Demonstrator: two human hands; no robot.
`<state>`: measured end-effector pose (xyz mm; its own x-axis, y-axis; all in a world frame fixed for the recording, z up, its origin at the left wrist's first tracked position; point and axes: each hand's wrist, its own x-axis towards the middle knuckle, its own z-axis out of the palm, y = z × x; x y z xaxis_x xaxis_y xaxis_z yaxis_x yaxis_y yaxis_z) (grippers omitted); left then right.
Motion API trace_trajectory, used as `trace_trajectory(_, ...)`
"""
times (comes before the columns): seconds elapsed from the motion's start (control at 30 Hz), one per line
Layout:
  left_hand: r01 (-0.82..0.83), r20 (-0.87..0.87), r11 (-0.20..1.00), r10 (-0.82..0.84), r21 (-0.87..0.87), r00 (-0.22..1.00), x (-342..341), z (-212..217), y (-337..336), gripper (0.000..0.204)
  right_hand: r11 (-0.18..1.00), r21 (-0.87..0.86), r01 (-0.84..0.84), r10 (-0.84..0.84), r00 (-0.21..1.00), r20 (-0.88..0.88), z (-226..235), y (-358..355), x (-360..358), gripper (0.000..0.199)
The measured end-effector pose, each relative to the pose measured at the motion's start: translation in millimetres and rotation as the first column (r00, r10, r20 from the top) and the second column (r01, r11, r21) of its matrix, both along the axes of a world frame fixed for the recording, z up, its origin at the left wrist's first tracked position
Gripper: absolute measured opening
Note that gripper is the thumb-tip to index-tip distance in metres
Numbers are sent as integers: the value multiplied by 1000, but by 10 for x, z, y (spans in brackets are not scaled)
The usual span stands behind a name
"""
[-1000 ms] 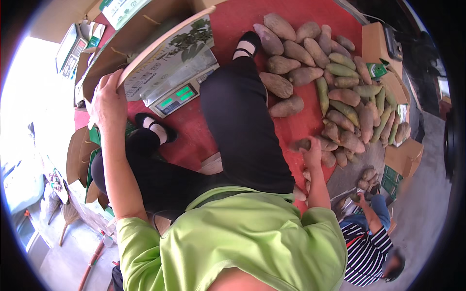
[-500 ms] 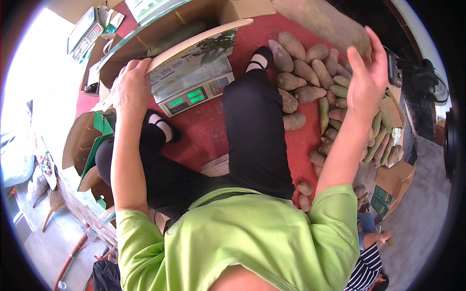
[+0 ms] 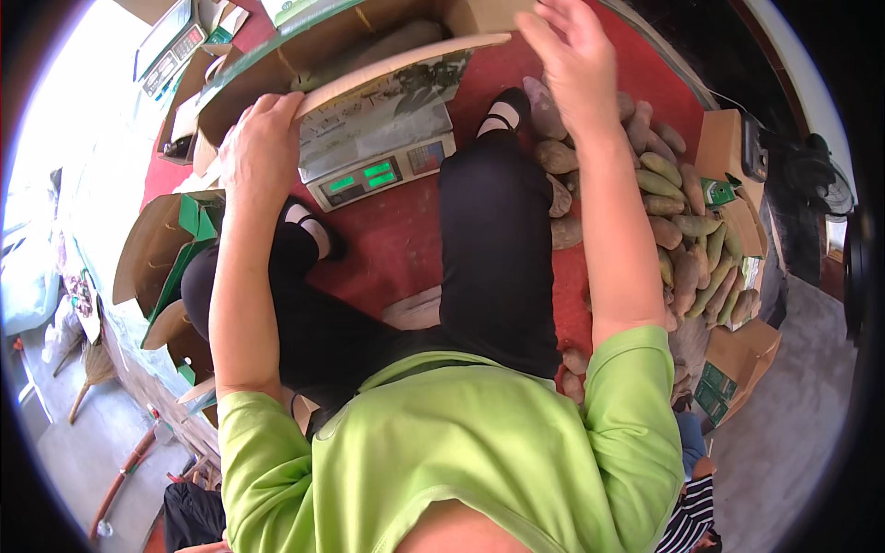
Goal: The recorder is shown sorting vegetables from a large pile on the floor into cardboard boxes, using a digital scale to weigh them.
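My left hand grips the left end of the raised front flap of a cardboard box, its fingers closed over the edge. The flap leans over a digital scale with lit green displays, and the box appears to rest on that scale. Inside the box lies a long brownish-green tuber or gourd; the flap hides part of the inside. Next to the box's right end, at the top of the view, my right hand is open with fingers apart. Nothing shows in it.
To the right, brown and green oblong tubers or gourds are heaped on the red floor. Behind them stand cartons and a black fan. An open box is at my left. A striped-clothed person is at lower right.
My right hand has moved left and up, from above the heap to the box's right end. The large brown tuber or gourd by it is no longer seen there. My left hand keeps the flap.
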<state>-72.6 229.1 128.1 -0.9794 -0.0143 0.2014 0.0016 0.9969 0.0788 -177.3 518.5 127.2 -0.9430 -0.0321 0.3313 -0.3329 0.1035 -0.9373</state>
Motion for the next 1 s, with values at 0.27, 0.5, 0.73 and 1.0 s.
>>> trace_trajectory(0.27, -70, -33, 998, 70, 4, 997, 26, 108, 37, 21, 924, 260, 278, -371, 813, 449, -1093, 1336, 960, 23)
trace_trajectory(0.5, -116, -69, 993, 117, 26, 991, 37, 153, -24, 24, 854, 511, 96, -424, 697, 578, -2722, 2433, 2560, 24)
trace_trajectory(0.73, -100, -96, 995, 99, -3, 990, 28, 90, -67, 28, 838, 541, 69, -521, 398, 755, -3124, 2718, 3623, 15)
trace_trajectory(1.0, -68, -73, 997, 70, 35, 995, 0, 26, -296, 28, 729, 685, 7, -626, 411, 662, -2929, 2850, 3667, 22)
